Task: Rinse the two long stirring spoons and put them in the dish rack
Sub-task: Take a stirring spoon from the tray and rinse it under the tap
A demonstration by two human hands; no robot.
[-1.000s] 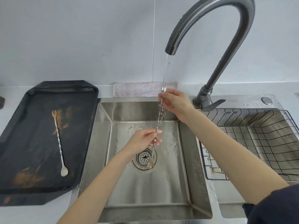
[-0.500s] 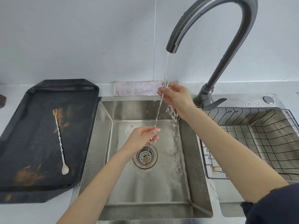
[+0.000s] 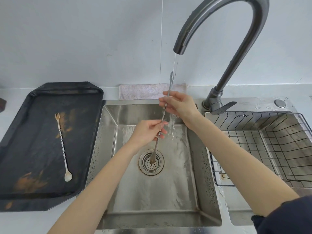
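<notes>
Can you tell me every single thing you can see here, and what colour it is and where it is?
stirring spoon in the hands: one, silver, held upright over the sink under the running water, bowl end down above the drain
stirring spoon on the tray: one, silver, lying flat
tray: one, black with brown smears, left of the sink
sink: one, steel, middle
drain strainer: one, steel, sink floor
tap: one, dark grey, behind the sink, water running
cloth: one, pale pink, behind the sink
dish rack: one, black wire, right of the sink, nothing in it
left hand: one, pinching the spoon's lower stem
right hand: one, gripping the upper stem
</notes>
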